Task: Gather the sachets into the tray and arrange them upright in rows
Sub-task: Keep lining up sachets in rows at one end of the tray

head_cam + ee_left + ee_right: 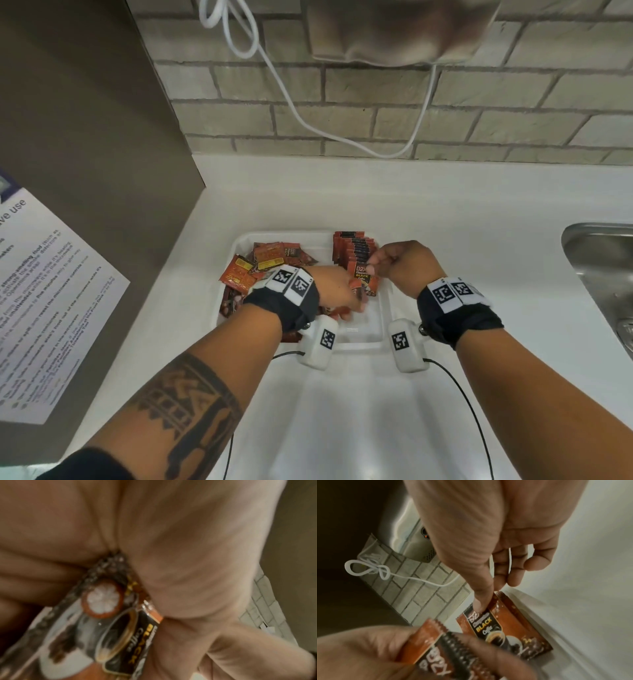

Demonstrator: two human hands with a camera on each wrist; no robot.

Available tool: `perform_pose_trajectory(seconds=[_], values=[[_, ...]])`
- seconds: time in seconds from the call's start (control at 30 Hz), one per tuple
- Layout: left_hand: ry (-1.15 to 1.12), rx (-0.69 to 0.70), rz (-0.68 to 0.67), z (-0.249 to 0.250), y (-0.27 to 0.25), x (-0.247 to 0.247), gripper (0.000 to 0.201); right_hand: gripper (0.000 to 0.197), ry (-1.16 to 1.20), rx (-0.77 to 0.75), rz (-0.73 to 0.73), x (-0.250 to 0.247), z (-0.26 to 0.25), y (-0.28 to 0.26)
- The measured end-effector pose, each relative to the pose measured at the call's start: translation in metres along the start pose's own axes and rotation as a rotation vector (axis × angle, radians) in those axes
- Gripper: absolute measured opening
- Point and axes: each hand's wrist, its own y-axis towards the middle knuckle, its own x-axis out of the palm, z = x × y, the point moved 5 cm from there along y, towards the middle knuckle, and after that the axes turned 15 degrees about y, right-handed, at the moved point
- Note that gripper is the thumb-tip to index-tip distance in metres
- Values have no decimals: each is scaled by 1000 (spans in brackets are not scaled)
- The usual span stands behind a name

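A white tray (359, 344) sits on the white counter. Loose orange-brown coffee sachets (263, 263) lie heaped in its left half. A row of upright sachets (354, 245) stands along its back right side. My right hand (372, 269) pinches the top edge of the front upright sachet (363, 279), seen with thumb and fingers on it in the right wrist view (498, 630). My left hand (354, 301) is over the tray's middle and grips a small bunch of sachets (118, 631), just in front of that row (435, 647).
A steel sink (599, 267) is set into the counter at the right. A tall dark appliance side with a paper notice (48, 301) stands at the left. A white cable (301, 116) hangs on the brick wall behind.
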Motion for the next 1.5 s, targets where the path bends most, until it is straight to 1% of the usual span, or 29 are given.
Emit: perform_pose_trajectory(seconds=[0.23,0.37,0.53,0.67,0.8,1.13,1.27,1.37,1.5], values=[[230,-56,24,7,25,2,36,11,-5,34,14,7,7,3],[177,-75,13,2,32,3,37,16,-53,33,14,4,7,5],[97,-72,13,-1,35,5,38,18,-57,40,5,1,6,9],[99,-65,12,1,33,7,38,17,-78,39,-10,1,7,9],[51,-57,9,0,33,8,39,19,-83,46,-12,2,8,9],[-20,-33,-22,0,31,9,32,21,-92,50,-36,2,5,7],[-70,-33,-32,-3,29,11,30,20,-63,41,-32,0,3,5],[-62,-18,-38,-5,28,10,30,20,-41,39,-27,0,4,4],[-91,-29,-42,-6,26,11,27,20,-54,34,-27,-1,4,5]])
